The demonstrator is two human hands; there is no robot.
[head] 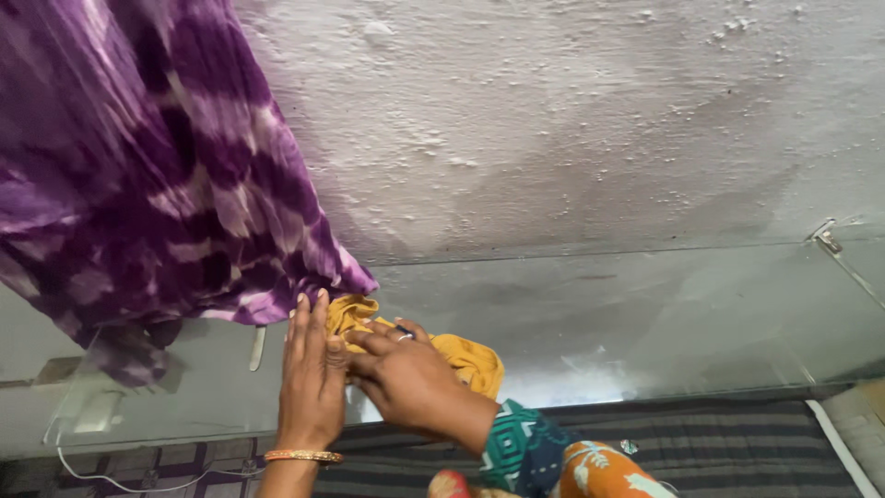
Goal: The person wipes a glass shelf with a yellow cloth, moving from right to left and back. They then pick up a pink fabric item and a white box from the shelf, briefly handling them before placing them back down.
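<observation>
Pressing both hands, left (312, 373) (bangled) and right (406, 373), onto yellow cloth (466, 355).

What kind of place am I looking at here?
Likely a room in a home: a rough plastered wall, a glass shelf fixed to it, a purple tie-dye garment hanging, and both hands, left hand and right hand, on a yellow cloth.

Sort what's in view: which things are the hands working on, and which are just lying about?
In hand:
- yellow cloth, pressed on the glass shelf
- left hand, flat on it
- right hand, on it

Lying about:
- purple garment, hanging
- white cable
- striped fabric
</observation>
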